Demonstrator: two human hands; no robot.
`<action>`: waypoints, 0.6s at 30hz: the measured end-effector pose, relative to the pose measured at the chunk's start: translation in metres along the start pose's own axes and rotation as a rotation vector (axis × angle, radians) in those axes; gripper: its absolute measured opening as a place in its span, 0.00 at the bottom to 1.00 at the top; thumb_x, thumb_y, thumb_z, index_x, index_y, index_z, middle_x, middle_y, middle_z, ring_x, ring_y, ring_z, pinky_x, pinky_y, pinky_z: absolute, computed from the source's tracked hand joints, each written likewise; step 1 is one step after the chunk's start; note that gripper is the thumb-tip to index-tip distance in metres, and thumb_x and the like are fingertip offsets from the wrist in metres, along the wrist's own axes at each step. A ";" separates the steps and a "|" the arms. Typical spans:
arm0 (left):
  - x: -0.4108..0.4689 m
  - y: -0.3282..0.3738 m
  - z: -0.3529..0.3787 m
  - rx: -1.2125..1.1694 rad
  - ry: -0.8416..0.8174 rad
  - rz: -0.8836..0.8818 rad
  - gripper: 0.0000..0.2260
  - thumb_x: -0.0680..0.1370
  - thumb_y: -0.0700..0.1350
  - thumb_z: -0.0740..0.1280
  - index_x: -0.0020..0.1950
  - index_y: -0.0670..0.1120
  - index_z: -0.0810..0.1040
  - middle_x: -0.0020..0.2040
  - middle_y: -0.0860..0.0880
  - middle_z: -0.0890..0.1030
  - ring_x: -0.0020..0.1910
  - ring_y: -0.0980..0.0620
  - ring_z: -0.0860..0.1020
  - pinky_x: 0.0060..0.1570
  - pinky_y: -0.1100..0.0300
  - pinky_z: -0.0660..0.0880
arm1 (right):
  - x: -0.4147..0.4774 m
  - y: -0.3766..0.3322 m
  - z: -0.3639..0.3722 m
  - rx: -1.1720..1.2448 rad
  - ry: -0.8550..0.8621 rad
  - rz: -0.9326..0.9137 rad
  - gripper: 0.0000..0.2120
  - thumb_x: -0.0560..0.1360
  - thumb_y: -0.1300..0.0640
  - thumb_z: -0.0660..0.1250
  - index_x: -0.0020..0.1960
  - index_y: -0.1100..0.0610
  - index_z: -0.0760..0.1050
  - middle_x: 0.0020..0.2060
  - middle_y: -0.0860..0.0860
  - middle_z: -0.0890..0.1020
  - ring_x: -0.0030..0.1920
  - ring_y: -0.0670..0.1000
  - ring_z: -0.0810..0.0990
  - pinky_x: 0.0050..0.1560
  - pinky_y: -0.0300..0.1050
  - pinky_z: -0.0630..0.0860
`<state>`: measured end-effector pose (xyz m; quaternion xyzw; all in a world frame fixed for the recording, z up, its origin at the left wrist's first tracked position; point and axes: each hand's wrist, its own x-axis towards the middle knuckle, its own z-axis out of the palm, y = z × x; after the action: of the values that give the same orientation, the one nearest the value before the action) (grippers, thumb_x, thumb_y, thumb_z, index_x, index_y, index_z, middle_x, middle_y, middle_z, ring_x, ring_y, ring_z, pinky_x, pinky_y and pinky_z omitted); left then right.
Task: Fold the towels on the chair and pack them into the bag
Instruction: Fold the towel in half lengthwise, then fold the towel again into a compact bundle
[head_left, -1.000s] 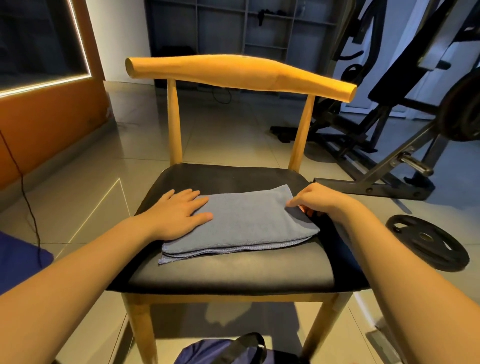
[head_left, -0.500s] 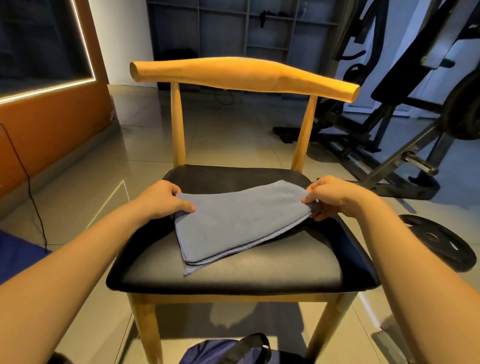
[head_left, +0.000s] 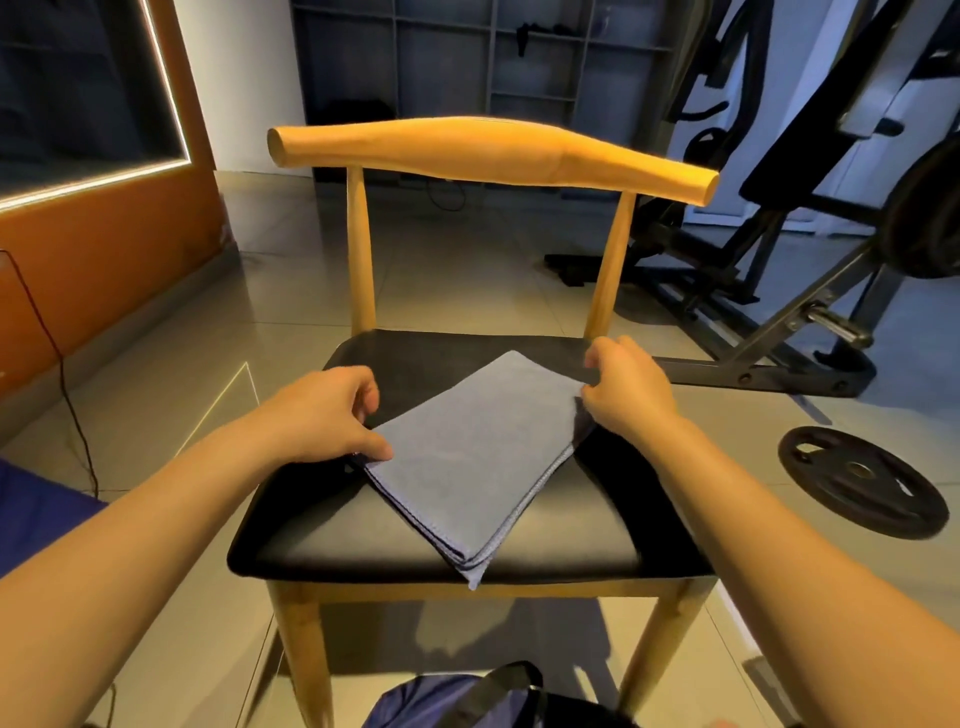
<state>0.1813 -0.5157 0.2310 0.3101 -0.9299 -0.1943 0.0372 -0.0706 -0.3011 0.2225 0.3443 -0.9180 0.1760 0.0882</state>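
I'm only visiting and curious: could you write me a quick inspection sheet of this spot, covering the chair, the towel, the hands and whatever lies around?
Surface: black chair seat on a wooden frame, bearing one towel.
Job's things: folded grey-blue towel lies skewed on the seat, one corner reaching the front edge; dark blue bag below, partly out of frame.
Clutter: weight plate flat on the floor, right.
Hands: left hand pinches the towel's left corner; right hand grips its right corner.
Cables: black cable hangs down the orange wall, left.
Surroundings: weight bench right, shelving behind.
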 end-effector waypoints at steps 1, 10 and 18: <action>-0.004 0.001 -0.001 0.009 0.042 0.115 0.15 0.68 0.53 0.81 0.46 0.54 0.77 0.46 0.53 0.79 0.44 0.53 0.78 0.48 0.51 0.79 | -0.011 -0.012 -0.003 0.029 -0.005 -0.077 0.06 0.76 0.59 0.71 0.52 0.52 0.77 0.50 0.50 0.77 0.50 0.55 0.78 0.50 0.52 0.79; -0.012 -0.026 0.000 -0.114 -0.224 0.298 0.12 0.75 0.41 0.75 0.52 0.57 0.85 0.52 0.59 0.81 0.50 0.60 0.80 0.54 0.64 0.78 | -0.111 -0.091 0.005 0.312 -0.349 -0.422 0.10 0.73 0.46 0.75 0.42 0.51 0.81 0.42 0.46 0.79 0.41 0.48 0.78 0.43 0.50 0.79; -0.011 -0.040 0.009 -0.169 -0.134 0.320 0.07 0.76 0.45 0.75 0.49 0.58 0.85 0.52 0.57 0.80 0.53 0.56 0.79 0.56 0.61 0.78 | -0.140 -0.098 0.016 -0.094 -0.165 -0.662 0.21 0.72 0.37 0.71 0.54 0.52 0.74 0.49 0.50 0.74 0.48 0.53 0.72 0.45 0.49 0.71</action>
<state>0.2107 -0.5358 0.2080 0.1406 -0.9481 -0.2833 0.0315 0.0984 -0.2924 0.1940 0.6322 -0.7676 0.0667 0.0817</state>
